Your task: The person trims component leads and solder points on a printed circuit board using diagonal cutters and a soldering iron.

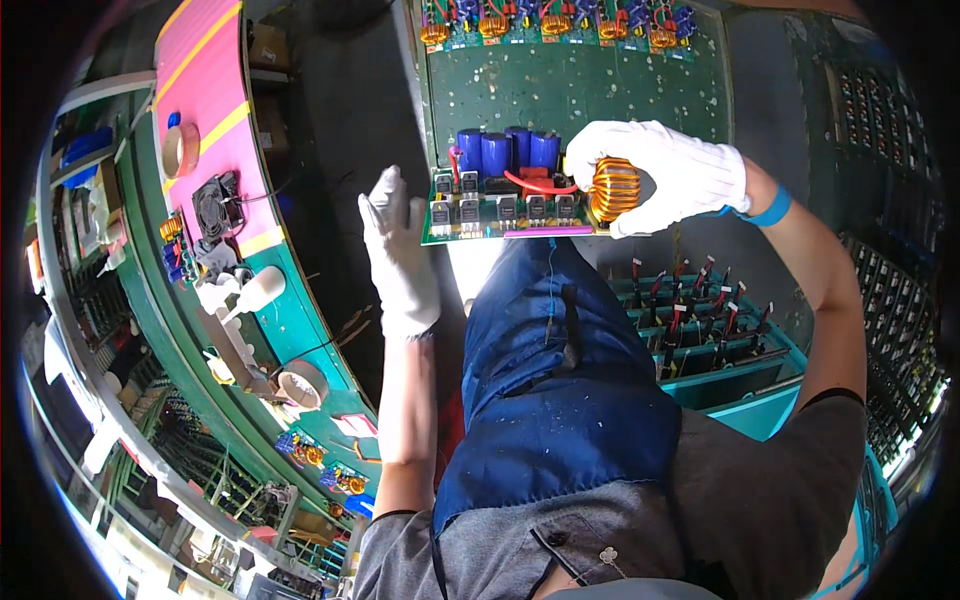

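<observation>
A green circuit board (487, 224) lies at the near edge of the green work surface, over my lap. Blue cylindrical capacitors (497, 154) stand on it, with a row of small black parts with metal tabs along its near side. Thick red wire (541, 186) curves across the right half. My right hand (665, 175), in a white glove, curls its fingers and thumb around a copper-wound ring coil (614, 190) at the board's right end. Just off the board's left end, my left hand (402, 255), also gloved, is raised with its fingers stretched and holds nothing.
More populated boards (555, 28) line the far edge of the green work surface (580, 85). At left, a bench bears tape rolls (302, 384), a black fan (217, 207) and a white bottle (262, 290). A teal crate (745, 395) with wired parts stands by my right side.
</observation>
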A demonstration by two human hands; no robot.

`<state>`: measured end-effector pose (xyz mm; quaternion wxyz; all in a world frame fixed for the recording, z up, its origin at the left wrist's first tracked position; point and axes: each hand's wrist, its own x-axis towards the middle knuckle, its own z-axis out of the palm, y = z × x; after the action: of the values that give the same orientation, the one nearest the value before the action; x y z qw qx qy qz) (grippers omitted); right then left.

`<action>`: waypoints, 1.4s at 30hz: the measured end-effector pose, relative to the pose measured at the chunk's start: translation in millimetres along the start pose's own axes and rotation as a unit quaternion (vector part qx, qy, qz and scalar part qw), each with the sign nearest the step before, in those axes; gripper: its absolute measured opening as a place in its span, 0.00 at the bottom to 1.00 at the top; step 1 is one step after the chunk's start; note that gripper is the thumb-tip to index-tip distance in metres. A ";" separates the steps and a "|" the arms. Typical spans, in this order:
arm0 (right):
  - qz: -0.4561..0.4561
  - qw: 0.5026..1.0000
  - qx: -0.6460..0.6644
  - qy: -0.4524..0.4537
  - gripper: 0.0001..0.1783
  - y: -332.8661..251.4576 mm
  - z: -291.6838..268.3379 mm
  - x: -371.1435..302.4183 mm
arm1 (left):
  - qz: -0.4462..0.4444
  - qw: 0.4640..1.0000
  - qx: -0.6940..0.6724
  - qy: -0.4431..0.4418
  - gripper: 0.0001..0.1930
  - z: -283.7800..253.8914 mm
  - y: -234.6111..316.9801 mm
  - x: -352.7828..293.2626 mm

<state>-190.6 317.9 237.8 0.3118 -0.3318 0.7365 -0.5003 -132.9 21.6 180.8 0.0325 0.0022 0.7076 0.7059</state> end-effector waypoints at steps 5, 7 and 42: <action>-0.014 0.999 -0.028 -0.044 0.23 1.6 -0.1 1.8 | 0.097 0.916 0.347 -0.174 0.12 -0.3 46.3 -1.5; -0.016 0.998 -0.024 -0.056 0.23 0.8 4.2 6.5 | 0.070 0.898 0.375 -0.218 0.17 5.5 47.6 -3.6; 0.313 0.877 0.158 0.330 0.18 150.6 16.6 -73.4 | -0.318 0.948 0.014 -0.024 0.18 -7.1 -27.4 -35.0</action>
<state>-161.2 409.9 99.9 0.2389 0.1539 0.7734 -0.5666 -97.2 12.7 155.0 0.2716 -0.2055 0.6806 0.6487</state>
